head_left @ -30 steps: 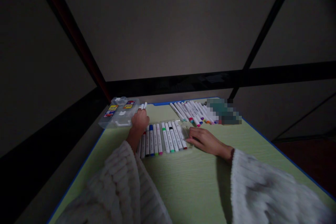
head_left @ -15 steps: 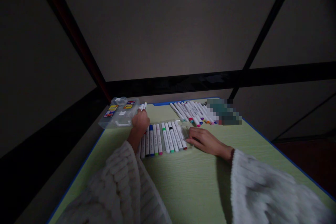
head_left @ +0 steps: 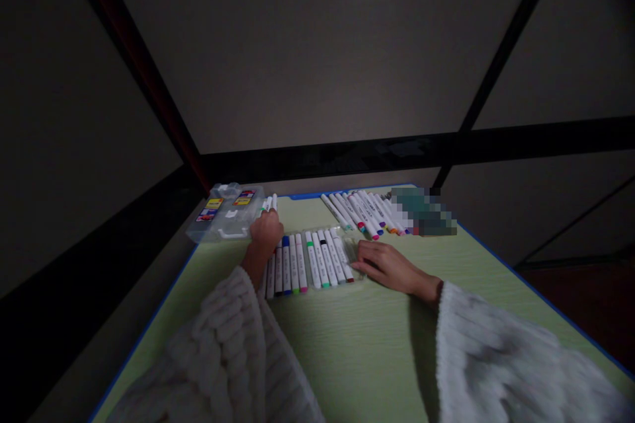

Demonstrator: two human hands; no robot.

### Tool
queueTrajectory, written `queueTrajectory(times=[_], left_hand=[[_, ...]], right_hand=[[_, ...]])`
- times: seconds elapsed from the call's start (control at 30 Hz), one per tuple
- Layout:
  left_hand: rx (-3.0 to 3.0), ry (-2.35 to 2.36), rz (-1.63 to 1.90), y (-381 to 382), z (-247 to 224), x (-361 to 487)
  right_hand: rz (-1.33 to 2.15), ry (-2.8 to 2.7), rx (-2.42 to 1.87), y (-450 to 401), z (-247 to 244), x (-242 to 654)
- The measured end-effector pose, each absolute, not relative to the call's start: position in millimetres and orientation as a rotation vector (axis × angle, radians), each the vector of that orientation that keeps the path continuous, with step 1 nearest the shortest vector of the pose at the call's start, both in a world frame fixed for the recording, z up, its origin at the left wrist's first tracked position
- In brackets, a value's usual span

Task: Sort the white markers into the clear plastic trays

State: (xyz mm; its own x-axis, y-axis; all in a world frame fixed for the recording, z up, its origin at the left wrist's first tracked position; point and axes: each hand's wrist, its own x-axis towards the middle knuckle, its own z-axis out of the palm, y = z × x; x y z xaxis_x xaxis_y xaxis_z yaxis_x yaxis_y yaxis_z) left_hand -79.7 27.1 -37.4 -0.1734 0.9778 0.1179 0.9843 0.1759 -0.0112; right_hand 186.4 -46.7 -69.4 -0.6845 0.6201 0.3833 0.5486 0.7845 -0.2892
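Note:
My left hand (head_left: 266,230) is closed at the far left of the marker tray, with a few white markers (head_left: 270,202) sticking out just beyond its fingers; its fingertips are hidden, so what it grips cannot be made out. Several white markers with coloured ends (head_left: 323,258) lie side by side in a clear tray (head_left: 358,275) in the middle. My right hand (head_left: 384,266) rests on its side at the tray's right end, fingers curled together and thumb touching the tray's edge.
A clear plastic case (head_left: 233,215) with bright labels lies at the back left. More loose markers (head_left: 364,211) are heaped at the back right, beside a blurred green item (head_left: 421,211). The green table (head_left: 347,357) has a blue edge, with a wall behind.
My left hand has shifted very slightly, and green on the markers beyond it now shows. My right hand has stayed still.

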Motion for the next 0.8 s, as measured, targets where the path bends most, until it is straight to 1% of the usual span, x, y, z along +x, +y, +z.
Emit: queueTrajectory(times=[0.3,0.6,0.8], left_hand=[[-1.943,-2.348,-0.146,24.6,-33.9,-77.3],[-1.912,-2.296,-0.297,25.7,-32.4,-75.8],[-1.914,-2.23,-0.467,24.4,-27.0,-72.0]], right_hand=[[0.212,-2.511,-0.876,-46.9,-69.0,187.2],[0.2,-2.511,-0.881,-45.8,-71.2,187.9],[0.193,-2.511,-0.869,-46.0,-70.4,187.3]])
